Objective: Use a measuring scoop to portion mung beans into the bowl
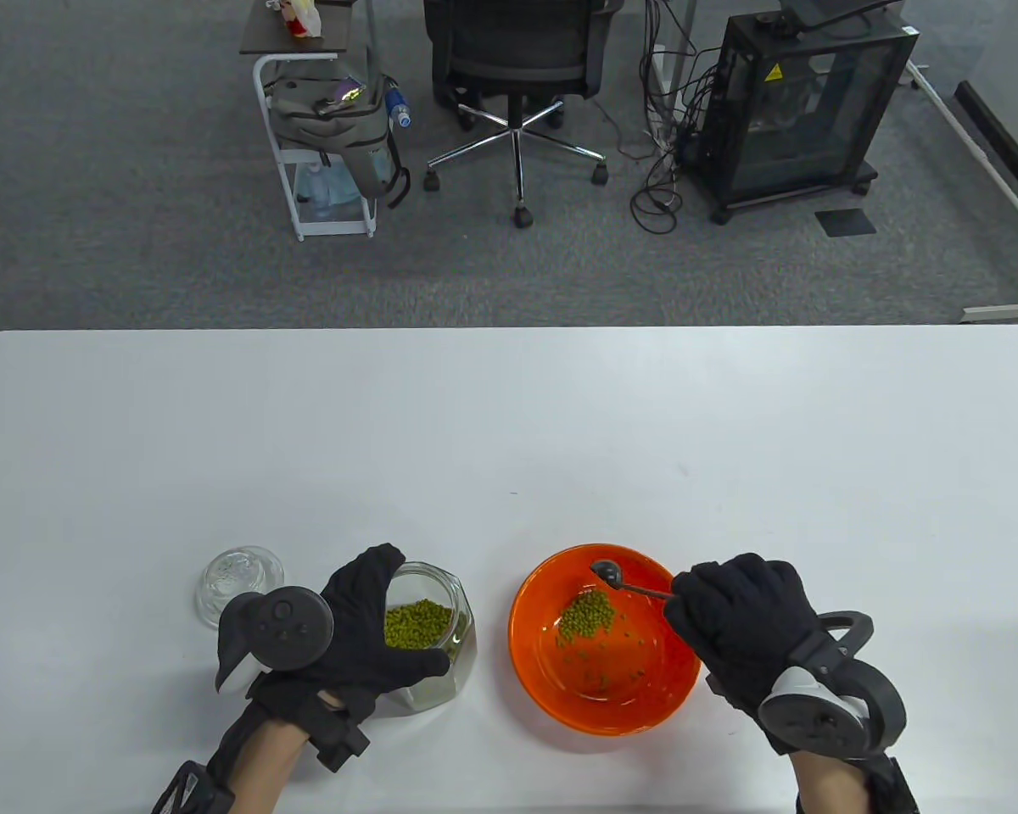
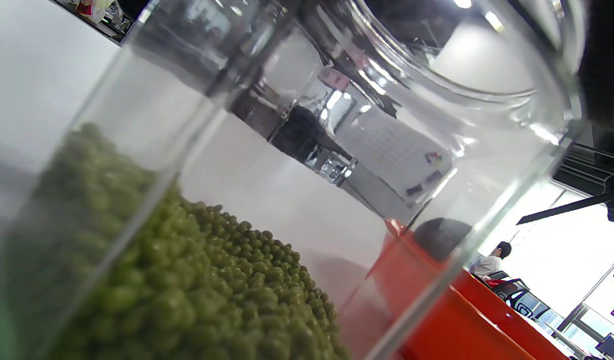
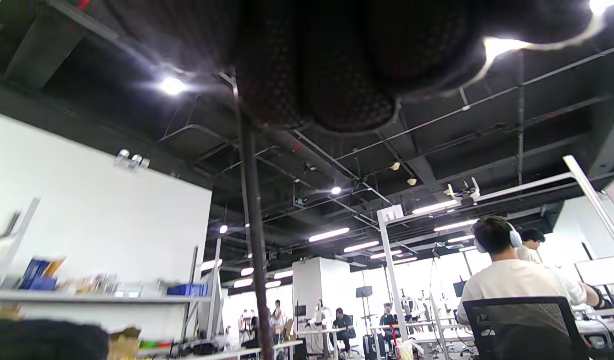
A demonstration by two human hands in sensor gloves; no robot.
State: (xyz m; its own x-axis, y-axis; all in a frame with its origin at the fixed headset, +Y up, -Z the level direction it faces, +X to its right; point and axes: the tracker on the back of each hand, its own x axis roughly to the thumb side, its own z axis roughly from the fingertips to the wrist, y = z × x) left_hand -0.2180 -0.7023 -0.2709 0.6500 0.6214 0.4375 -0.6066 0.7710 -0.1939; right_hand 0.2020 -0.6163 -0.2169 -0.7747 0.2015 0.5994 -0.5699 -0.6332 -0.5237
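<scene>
A: Hands first, please. What is each one doing?

B: Right hand (image 1: 742,623), in a black glove with a tracker on its back, is at the near right of the table (image 1: 509,424). Its fingers are curled round the thin handle of a small dark scoop (image 1: 608,574), pinching it near the end.

A: And where does the scoop sit?

B: Its round head hangs over the far inside of an orange bowl (image 1: 543,670), just above the rim. From the table view the head looks empty, though it is small. A little heap of green mung beans (image 1: 587,615) lies in the bowl, with loose beans scattered around it.

A: The left hand?

B: Left hand (image 1: 365,636) is wrapped round a clear glass jar (image 1: 462,632), fingers over its far side and thumb across its near edge, gripping it. The jar stands just left of the bowl, open, with more beans in the jar (image 2: 197,295) piled at its bottom.

A: Anything else nearby?

B: A glass lid (image 1: 239,581) lies on the table just left of the jar, partly behind the left tracker.
</scene>
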